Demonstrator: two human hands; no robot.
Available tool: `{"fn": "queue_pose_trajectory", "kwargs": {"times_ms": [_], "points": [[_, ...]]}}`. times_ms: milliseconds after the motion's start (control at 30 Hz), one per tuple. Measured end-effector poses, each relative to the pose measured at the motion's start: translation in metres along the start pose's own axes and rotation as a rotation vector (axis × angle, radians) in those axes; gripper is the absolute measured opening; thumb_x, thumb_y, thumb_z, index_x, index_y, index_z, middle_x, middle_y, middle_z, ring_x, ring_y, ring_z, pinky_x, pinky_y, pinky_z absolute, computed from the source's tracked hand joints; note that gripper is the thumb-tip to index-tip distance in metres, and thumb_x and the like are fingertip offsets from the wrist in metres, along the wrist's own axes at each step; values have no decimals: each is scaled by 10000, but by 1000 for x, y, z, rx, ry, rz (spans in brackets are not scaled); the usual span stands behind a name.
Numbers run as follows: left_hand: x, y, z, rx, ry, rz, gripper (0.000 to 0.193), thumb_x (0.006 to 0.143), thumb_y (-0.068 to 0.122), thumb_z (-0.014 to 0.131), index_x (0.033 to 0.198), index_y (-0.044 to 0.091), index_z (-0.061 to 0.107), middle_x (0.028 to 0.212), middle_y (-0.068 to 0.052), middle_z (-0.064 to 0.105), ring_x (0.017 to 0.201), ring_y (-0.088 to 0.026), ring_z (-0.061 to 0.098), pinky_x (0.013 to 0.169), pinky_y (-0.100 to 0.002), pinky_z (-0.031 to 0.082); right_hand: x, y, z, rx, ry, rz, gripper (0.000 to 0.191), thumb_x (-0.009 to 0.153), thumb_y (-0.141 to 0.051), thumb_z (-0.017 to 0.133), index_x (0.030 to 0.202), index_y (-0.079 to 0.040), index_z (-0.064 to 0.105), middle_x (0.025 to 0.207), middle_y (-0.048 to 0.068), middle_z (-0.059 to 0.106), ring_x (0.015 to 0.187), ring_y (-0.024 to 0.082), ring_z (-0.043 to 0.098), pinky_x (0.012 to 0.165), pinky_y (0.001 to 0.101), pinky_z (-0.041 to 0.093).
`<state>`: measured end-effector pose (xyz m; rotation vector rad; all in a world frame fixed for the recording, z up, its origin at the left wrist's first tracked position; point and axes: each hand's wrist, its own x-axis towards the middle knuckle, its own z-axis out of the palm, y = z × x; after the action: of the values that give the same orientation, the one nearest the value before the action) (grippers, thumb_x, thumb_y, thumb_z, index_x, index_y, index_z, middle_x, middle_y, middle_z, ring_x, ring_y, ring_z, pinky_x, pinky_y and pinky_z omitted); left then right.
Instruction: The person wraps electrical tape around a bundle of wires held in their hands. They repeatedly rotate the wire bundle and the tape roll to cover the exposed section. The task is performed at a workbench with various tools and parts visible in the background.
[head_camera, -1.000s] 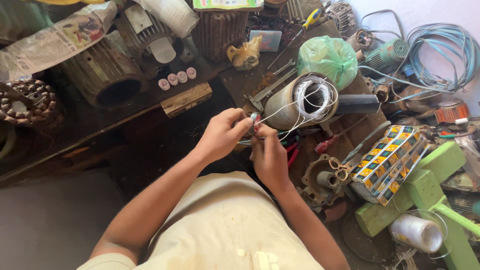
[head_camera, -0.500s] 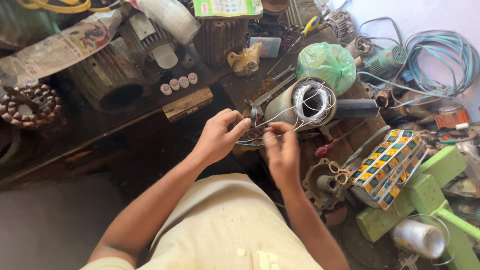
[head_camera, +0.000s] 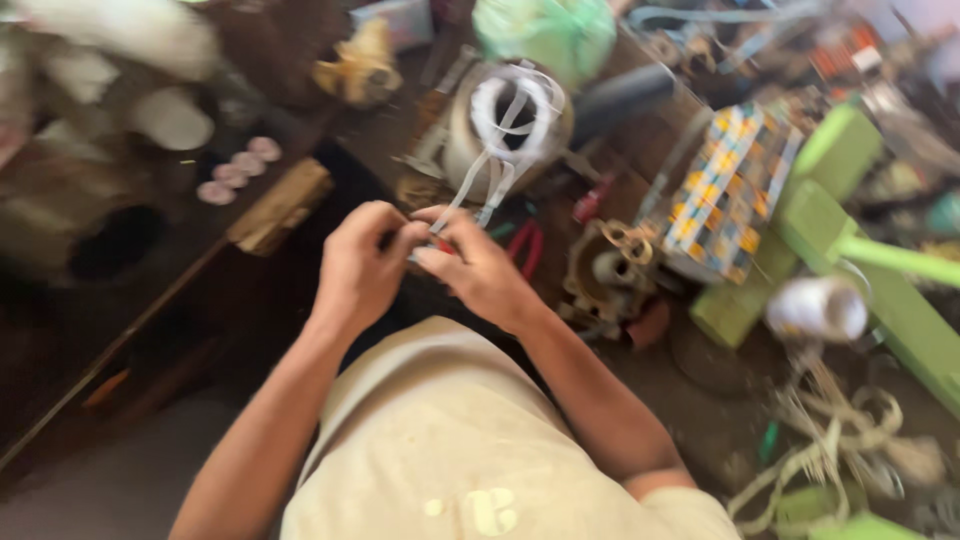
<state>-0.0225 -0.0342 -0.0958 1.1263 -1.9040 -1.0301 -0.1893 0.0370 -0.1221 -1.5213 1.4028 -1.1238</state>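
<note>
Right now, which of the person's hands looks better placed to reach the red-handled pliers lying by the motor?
Probably the right hand. The red-handled pliers lie just beyond its knuckles, on its own side. The left hand is farther off and would have to cross over. Both hands pinch the white strips.

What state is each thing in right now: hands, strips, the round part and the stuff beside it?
left hand: closed, pinching the white strips
right hand: closed, pinching the same strips
white strips: pulled taut from the round metal part to the hands
round metal part: lying on its side, opening toward camera
red-handled pliers: lying unheld
white spool: lying on its side
</note>
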Motion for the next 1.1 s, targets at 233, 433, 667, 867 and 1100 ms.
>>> {"fn": "queue_pose_trajectory", "kwargs": {"times_ms": [233,433,667,867,1100], "points": [[-14,5,28,60,184,158,47,988,60,674,973,18,691,919,-131,604,799,-268,624,666,-350,493,-11,-42,-6,-212,83,29,402,962,-323,649,1244,-35,636,1108,135,627,926,258,664,840,373,536],[5,-20,30,-206,39,-244,240,1114,167,552,941,28,643,864,-48,577,774,-157,524,701,-307,444,-31,-105,-40,493,-1130,-27,529,906,-366,691,1342,-82,601,1081,118,686,926,269,694,828,393,549],[-13,-5,9,-123,-72,77,145,933,183,714,963,50,664,941,-68,653,784,-164,632,701,-301,519,-26,-35,-97,-491,-56,117,702,839,-417,740,1457,-136,560,1050,98,755,925,282,729,815,416,564],[-20,11,-4,187,145,225,137,853,124,809,988,116,785,883,-67,691,782,-237,684,686,-349,539,-21,50,-87,-999,110,184,511,815,-295,826,1261,-110,659,1230,146,665,1121,390,598,972,475,487],[-19,-2,-25,-92,-10,73,325,913,51,686,1232,110,687,905,-71,695,797,-221,722,741,-326,571,5,64,-74,-1021,249,94,655,734,-191,835,1356,-153,636,1457,189,528,1304,417,503,1075,489,424]]}}
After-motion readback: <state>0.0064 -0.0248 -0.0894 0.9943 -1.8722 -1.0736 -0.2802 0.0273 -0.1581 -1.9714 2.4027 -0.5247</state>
